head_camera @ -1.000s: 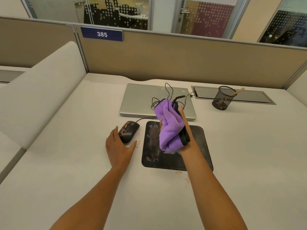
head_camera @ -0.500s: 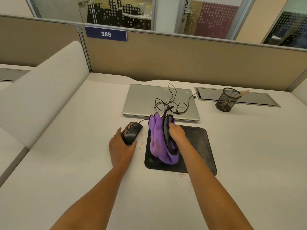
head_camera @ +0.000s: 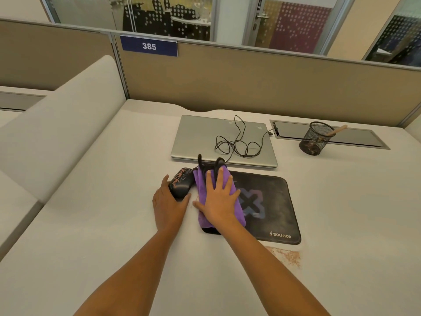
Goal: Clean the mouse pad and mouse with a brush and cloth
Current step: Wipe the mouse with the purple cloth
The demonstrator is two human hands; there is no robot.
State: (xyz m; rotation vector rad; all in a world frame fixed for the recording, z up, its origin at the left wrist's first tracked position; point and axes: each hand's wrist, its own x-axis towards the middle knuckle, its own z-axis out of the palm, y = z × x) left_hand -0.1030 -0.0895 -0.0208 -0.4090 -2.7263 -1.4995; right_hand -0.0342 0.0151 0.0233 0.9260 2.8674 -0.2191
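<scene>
A black mouse pad (head_camera: 273,201) with a faded cross logo lies on the desk in front of me. My right hand (head_camera: 218,201) presses flat, fingers spread, on a folded purple cloth (head_camera: 201,185) that covers the pad's left part. Black loops stick out at the cloth's far end. Just left of the pad sits a black mouse (head_camera: 181,183) with reddish marks, and my left hand (head_camera: 168,206) cups its near end. A wooden handle (head_camera: 337,131), possibly the brush, stands in a mesh cup (head_camera: 315,139) at the back right.
A closed silver laptop (head_camera: 200,137) lies behind the pad with the mouse's tangled cable (head_camera: 237,142) on top. A reddish dust patch (head_camera: 287,256) marks the desk at the pad's near right corner. A cable hatch (head_camera: 355,137) and a partition wall bound the back.
My right hand has come down from mid-air with the cloth and now lies flat with it on the pad's left side. The left hand has stayed at the mouse.
</scene>
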